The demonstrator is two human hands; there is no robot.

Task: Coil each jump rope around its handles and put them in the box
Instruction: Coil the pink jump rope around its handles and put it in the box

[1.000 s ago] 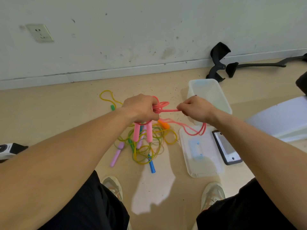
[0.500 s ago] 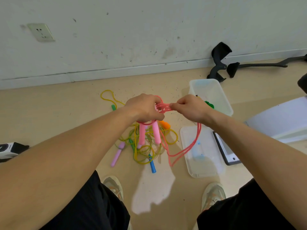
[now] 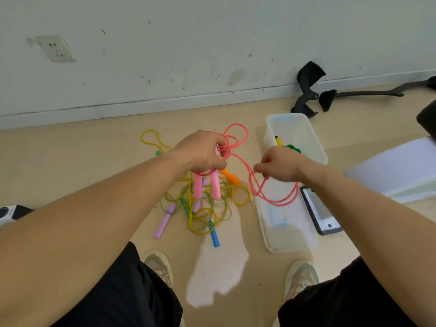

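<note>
A person's left hand (image 3: pixel 203 149) grips both handles (image 3: pixel 207 185) of the pink jump rope (image 3: pixel 236 135), a few turns wound on; the right hand (image 3: pixel 278 166) pinches its slack cord (image 3: pixel 276 201); the box (image 3: pixel 317 142) seems to hold one rope; a tangle (image 3: pixel 207 215) waits on the scuffed beige floor (image 3: pixel 70 161) below a marked wall (image 3: pixel 188 55)

A wall socket (image 3: pixel 56 48) sits far left. 2 black parts (image 3: pixel 306 76) lie far right. A phone (image 3: pixel 317 208) lies on the floor (image 3: pixel 70 161).

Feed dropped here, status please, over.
Left hand grips both pink handles, few turns wound. Right hand pinches pink rope, long loop hanging loose. Box open at right; rope tangle underneath.
</note>
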